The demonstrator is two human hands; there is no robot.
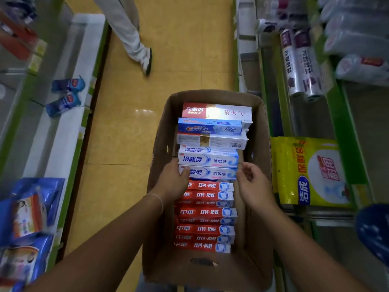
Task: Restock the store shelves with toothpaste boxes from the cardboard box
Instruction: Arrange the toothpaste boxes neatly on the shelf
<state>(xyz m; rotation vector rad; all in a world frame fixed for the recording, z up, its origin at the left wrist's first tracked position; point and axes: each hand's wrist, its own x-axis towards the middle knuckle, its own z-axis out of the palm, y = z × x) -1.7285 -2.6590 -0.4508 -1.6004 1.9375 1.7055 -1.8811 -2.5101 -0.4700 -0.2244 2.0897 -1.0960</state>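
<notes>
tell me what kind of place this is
Most likely a shop aisle. Green-edged shelves run along both sides of a yellow tiled floor, stocked with packaged goods such as plastic wrap rolls, and a cardboard box full of toothpaste boxes sits between them.

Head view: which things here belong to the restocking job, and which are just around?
Job:
cardboard box
red toothpaste boxes
white-blue toothpaste boxes
Crest box
left hand, touching a white-blue box
right hand

Around:
yellow pack
film rolls
blue bottles
passer-by's leg
</notes>
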